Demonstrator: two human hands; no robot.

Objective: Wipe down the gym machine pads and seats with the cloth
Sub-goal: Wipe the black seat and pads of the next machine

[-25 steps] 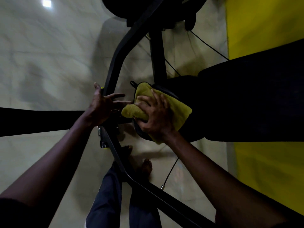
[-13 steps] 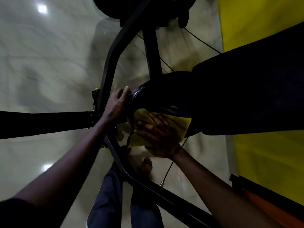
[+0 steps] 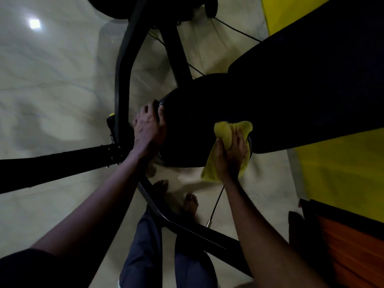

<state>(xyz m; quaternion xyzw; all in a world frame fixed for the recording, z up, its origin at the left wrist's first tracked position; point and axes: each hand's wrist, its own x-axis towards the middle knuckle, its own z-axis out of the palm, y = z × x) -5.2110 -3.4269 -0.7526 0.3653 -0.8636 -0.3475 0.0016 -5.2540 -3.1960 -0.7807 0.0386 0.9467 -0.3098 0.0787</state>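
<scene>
A round black seat pad [image 3: 193,125] of the gym machine sits in the middle of the view, joined to a long black back pad [image 3: 311,90] running up to the right. My right hand [image 3: 230,156] grips a yellow cloth [image 3: 225,132] and presses it against the seat's right near edge, where the seat meets the back pad. Part of the cloth hangs below my palm. My left hand [image 3: 148,129] lies on the seat's left rim, fingers curled over its edge.
A black steel frame tube [image 3: 122,80] curves past the seat's left side, and a crossbar [image 3: 62,165] runs out to the left. A thin cable [image 3: 216,202] hangs below the seat. My bare feet [image 3: 191,202] stand on pale glossy floor. A yellow mat [image 3: 336,173] lies at right.
My right hand has slid the cloth from the seat's left front around to its right near edge. My left hand has moved from the frame onto the seat's left rim.
</scene>
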